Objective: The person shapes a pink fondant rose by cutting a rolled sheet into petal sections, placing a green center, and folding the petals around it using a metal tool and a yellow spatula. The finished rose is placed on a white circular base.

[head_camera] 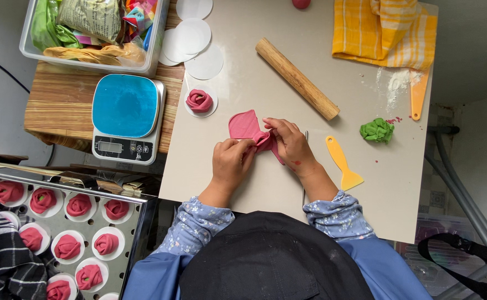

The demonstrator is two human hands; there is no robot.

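Your left hand point(229, 161) and right hand point(290, 143) meet at mid-surface, the fingers of both pinching the pink dough strip point(252, 130), whose long axis runs from its flat, fanned end at the upper left down to the rolled, bunched end at the lower right under your right fingers. It lies on the beige surface point(254, 189) between a finished dough rose point(199, 100) on a white disc and a yellow scraper point(342, 164), below the wooden rolling pin point(297, 78). Green dough point(377, 130), a yellow cloth point(385, 30), a blue scale point(126, 116) and a tray of roses point(60, 233) ring the surface.
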